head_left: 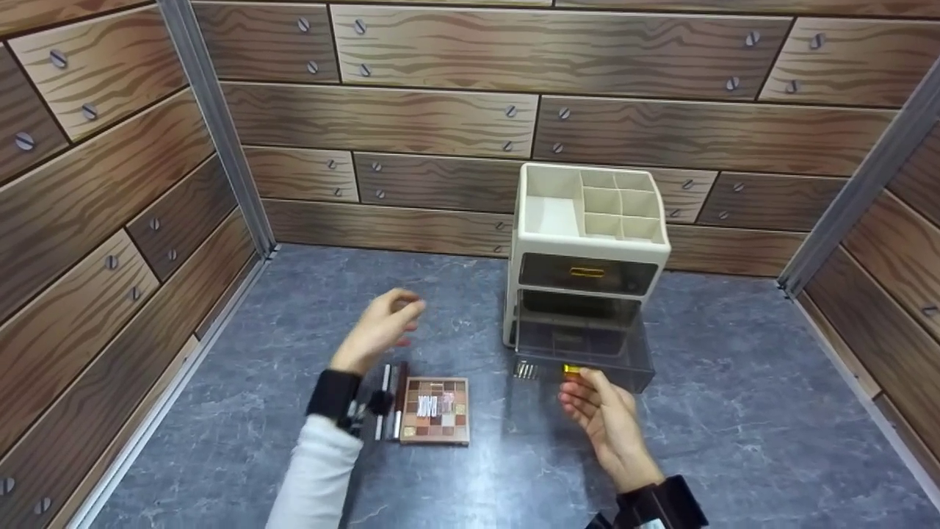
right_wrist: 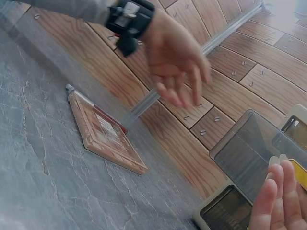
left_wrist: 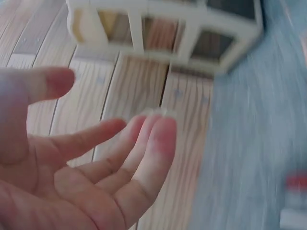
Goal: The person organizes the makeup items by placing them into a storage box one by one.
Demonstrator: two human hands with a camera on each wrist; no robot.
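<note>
A cream organizer [head_left: 587, 242] stands at the back of the grey surface, its lower smoked drawer [head_left: 584, 353] pulled out. My right hand [head_left: 598, 411] sits just in front of that drawer, fingertips at its yellow handle [head_left: 572, 369], fingers relaxed and holding nothing. The right hand [right_wrist: 283, 196] shows its straight fingers beside the drawer [right_wrist: 249, 153] in the right wrist view. My left hand [head_left: 385, 323] hovers open above the surface, left of the organizer and behind an eyeshadow palette [head_left: 435, 410]. The left hand [left_wrist: 96, 163] shows an empty palm, the organizer [left_wrist: 168, 28] beyond it.
Slim dark makeup sticks [head_left: 393, 400] lie against the palette's left side. A small ribbed silver item [head_left: 526, 369] rests by the drawer's left front corner. Wood-patterned walls [head_left: 110, 220] close in the surface on three sides. The palette [right_wrist: 108, 136] lies flat on the surface.
</note>
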